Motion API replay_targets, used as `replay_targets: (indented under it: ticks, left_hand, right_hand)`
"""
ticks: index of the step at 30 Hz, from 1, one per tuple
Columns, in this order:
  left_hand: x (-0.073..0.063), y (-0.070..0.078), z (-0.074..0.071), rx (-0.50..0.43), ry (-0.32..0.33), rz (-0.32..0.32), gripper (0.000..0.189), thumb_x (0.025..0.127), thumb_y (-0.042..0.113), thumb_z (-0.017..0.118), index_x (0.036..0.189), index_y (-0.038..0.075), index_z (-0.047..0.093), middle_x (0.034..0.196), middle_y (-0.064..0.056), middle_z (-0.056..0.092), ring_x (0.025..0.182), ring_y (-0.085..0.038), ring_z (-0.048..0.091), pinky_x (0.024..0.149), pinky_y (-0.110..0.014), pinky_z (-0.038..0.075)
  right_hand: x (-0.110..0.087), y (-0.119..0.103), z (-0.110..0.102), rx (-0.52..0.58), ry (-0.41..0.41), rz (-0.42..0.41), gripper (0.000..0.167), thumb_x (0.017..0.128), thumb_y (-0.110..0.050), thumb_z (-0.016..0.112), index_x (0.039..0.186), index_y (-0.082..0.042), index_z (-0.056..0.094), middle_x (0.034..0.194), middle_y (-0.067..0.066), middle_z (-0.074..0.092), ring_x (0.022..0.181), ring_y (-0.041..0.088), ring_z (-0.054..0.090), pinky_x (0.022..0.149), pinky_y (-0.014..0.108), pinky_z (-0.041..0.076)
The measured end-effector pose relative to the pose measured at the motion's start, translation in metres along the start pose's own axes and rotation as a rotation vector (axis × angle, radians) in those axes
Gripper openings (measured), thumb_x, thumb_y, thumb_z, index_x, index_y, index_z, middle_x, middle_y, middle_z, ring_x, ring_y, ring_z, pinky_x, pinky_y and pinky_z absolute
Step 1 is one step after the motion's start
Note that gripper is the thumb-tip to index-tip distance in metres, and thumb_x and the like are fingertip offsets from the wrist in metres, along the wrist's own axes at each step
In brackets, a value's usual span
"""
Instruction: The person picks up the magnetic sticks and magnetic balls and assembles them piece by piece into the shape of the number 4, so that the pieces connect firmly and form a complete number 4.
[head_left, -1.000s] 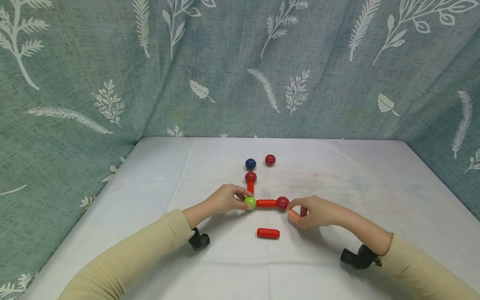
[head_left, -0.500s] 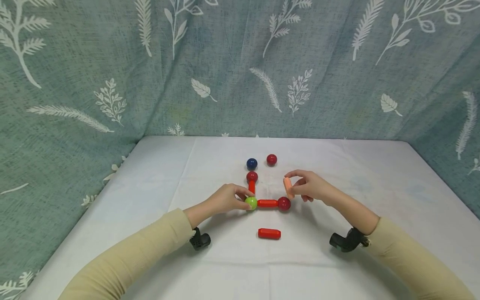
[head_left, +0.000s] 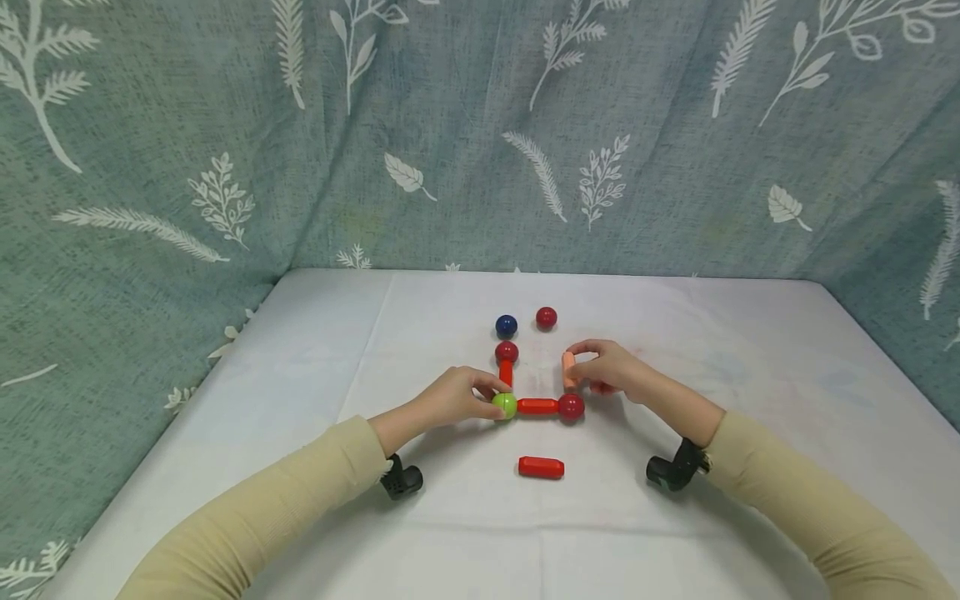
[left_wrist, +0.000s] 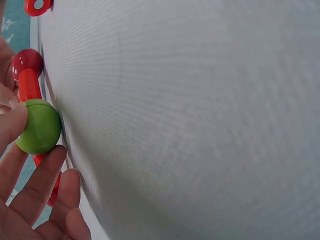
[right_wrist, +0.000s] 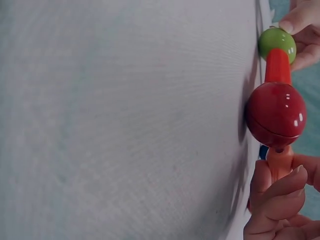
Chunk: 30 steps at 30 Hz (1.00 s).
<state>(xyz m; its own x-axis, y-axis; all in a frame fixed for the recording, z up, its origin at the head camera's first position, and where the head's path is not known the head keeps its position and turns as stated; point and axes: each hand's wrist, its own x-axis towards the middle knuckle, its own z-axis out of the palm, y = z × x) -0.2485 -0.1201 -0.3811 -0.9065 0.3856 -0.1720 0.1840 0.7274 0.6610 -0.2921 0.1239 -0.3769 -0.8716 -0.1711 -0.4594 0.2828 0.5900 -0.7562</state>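
On white-clothed table (head_left: 750, 375), pinching glossy green ball (head_left: 506, 406) w/ L hand (head_left: 457, 400), short pale-orange rod (head_left: 568, 369) w/ R hand (head_left: 617, 368).

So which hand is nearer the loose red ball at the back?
Right. The right hand is in front and rightward of the loose red ball; the left hand, holding the green ball, is farther in front, leftward.
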Motion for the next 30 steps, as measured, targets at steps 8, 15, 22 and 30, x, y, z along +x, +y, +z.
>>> replay_targets:
  ticks: [8,15,22,30]
  left_hand:
    - [0.0011,-0.0002,0.0005,-0.008,0.002,0.003,0.031,0.074,0.018,0.076,0.104,0.018,0.070,0.087,0.004,0.066,0.083,-0.011,0.055,0.065,-0.024,0.042]
    - [0.0013,-0.0012,0.0007,-0.011,0.000,0.009,0.031,0.074,0.018,0.076,0.104,0.018,0.070,0.088,0.005,0.066,0.084,-0.011,0.056,0.066,-0.024,0.042]
    - [0.0011,-0.0011,0.0007,-0.009,-0.001,0.004,0.031,0.074,0.019,0.076,0.104,0.018,0.070,0.088,0.005,0.066,0.084,-0.011,0.056,0.065,-0.024,0.042]
    - [0.0011,-0.0014,0.0007,0.002,0.000,0.002,0.031,0.074,0.019,0.076,0.104,0.019,0.070,0.089,0.005,0.066,0.085,-0.011,0.056,0.066,-0.024,0.042]
  right_hand:
    - [0.0007,0.0020,0.0007,-0.017,-0.031,0.004,0.048,0.084,-0.018,0.060,0.129,-0.010,0.045,0.069,0.002,0.051,0.050,0.013,0.042,0.049,0.022,0.031]
    - [-0.0022,0.0026,0.0016,-0.014,-0.045,-0.004,0.048,0.084,-0.018,0.060,0.129,-0.009,0.045,0.069,0.002,0.052,0.050,0.013,0.042,0.049,0.022,0.031]
    - [-0.0041,0.0021,0.0024,-0.014,-0.047,-0.016,0.049,0.084,-0.018,0.060,0.129,-0.009,0.045,0.067,0.001,0.051,0.050,0.012,0.042,0.048,0.022,0.031]
    - [-0.0056,0.0017,0.0038,-0.021,-0.056,-0.050,0.050,0.083,-0.017,0.060,0.130,-0.009,0.044,0.078,0.004,0.054,0.054,0.013,0.045,0.051,0.023,0.035]
